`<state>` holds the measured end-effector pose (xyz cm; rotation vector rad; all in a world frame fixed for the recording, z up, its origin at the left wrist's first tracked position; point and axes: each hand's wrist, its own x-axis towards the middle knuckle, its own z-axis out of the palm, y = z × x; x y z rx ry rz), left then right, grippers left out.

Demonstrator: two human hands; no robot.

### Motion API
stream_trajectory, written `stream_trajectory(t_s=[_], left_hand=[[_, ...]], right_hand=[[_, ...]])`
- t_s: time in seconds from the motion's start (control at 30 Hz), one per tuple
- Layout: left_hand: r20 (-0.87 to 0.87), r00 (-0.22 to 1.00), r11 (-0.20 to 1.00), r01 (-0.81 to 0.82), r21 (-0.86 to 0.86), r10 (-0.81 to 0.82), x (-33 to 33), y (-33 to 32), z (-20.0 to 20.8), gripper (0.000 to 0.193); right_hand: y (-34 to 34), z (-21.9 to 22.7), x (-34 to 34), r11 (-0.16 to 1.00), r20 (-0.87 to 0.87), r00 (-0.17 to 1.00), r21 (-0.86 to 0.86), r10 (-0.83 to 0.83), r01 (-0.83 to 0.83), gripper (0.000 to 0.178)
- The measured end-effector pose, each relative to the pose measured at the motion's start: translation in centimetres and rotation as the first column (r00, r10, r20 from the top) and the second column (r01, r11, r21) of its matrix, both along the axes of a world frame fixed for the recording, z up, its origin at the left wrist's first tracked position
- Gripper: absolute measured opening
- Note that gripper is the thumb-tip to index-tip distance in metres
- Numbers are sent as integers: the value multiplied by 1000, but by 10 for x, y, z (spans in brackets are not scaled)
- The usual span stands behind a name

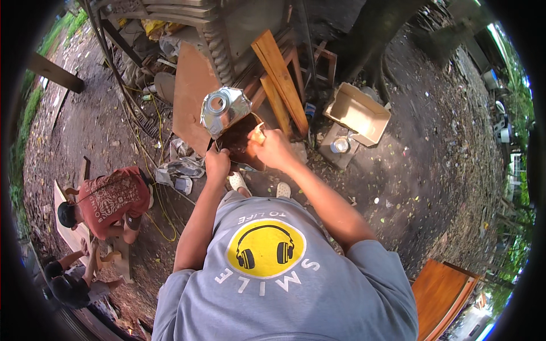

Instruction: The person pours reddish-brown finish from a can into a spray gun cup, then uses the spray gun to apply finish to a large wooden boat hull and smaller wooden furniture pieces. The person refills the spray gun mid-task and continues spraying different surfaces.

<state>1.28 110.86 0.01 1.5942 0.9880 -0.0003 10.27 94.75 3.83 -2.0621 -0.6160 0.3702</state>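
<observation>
In front of me, a silver metal can (224, 118) with a round capped or spouted top lies tilted, its near side dark brown and open-looking. My left hand (218, 163) is closed on the near left edge of the can. My right hand (271, 149) is closed around a small, crumpled, orange-tan piece (259, 135), perhaps cloth, held against the can's right side. Part of that piece is hidden by my fingers.
Varnished planks (280, 82) and a brown board (192, 96) lean beyond the can. At right, a shallow cardboard box (364, 116) sits near a small container (340, 145). Crumpled sheeting (181, 172) and a yellow cord lie left. Two people work at left, one in a red shirt (115, 199).
</observation>
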Motion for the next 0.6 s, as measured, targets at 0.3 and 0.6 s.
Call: stream_trajectory(t_s=[0.3,0.6], left_hand=[[30,999,1000,-16,18,15,-11,-16,-7,43],[-69,987,984,154,94,-148,-1,-33,42,43]], right_hand=[[-22,-23,16,992,128,987,-66,-98,107,12],[-38,-9,60,964,472,843,72,-258,255,39]])
